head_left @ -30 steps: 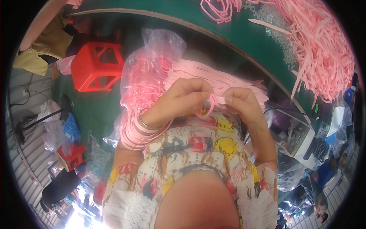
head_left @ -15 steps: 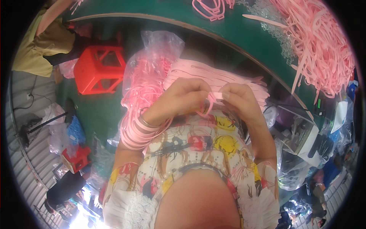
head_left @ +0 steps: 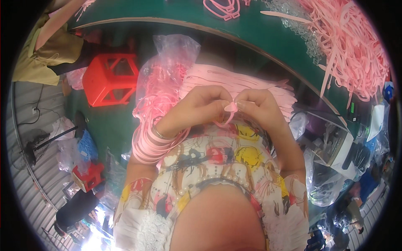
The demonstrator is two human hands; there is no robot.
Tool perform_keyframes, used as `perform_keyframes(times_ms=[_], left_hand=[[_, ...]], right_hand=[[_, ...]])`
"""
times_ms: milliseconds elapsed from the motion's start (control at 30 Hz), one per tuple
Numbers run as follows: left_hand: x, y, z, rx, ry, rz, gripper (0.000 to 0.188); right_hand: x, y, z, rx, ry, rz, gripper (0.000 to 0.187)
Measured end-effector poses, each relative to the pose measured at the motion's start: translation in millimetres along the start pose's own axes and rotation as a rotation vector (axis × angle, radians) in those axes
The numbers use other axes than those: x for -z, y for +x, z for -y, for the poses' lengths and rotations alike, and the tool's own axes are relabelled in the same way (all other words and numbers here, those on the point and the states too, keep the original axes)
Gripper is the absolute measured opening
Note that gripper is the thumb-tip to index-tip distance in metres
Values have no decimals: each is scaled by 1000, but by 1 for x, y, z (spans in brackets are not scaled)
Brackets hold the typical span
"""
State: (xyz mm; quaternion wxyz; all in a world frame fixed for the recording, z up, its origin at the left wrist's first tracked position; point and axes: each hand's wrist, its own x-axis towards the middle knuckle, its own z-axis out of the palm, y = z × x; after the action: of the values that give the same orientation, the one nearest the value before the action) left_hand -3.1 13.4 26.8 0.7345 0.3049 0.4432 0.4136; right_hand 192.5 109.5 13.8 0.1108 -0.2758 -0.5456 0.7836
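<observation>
In front of my chest, both hands pinch one thin pink strap (head_left: 226,124), bent into a loop below the fingertips. My left hand (head_left: 205,103) is closed on one part of it, and my right hand (head_left: 260,109) on another, with the fingertips almost meeting. A flat pink tip stands out between the thumbs; how the ends join is hidden by the fingers. Several finished-looking pink loops (head_left: 144,146) hang round my left forearm below a bracelet. Across my lap lies a stack of flat pink straps (head_left: 234,80), partly behind my hands.
Left of the stack is a clear plastic bag (head_left: 176,47) with pink straps. A green table (head_left: 167,9) curves ahead, bearing a large pink strap heap (head_left: 354,50) and small clear plastic pieces (head_left: 299,31). A red stool (head_left: 94,81) and another person's arm (head_left: 58,25) are at left.
My right hand has moved slightly left, bringing the fingertips closer together. The strap's flat tip now shows between my thumbs. The view has shifted slightly.
</observation>
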Motion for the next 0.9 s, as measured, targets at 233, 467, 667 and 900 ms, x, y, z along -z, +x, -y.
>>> perform_keyframes(times_ms=[233, 467, 667, 900], left_hand=[[-6, 8, 5, -239, 411, -223, 18], [2, 3, -6, 36, 359, -217, 17], [21, -14, -8, 7, 119, -238, 16], [20, -16, -9, 67, 127, -231, 15]], right_hand=[[-13, 8, 0, 837, -1039, -339, 18], [-3, 18, -4, 657, -472, -264, 8], [19, 45, -35, -84, 187, 205, 13], [25, 37, -15, 90, -59, 260, 15]])
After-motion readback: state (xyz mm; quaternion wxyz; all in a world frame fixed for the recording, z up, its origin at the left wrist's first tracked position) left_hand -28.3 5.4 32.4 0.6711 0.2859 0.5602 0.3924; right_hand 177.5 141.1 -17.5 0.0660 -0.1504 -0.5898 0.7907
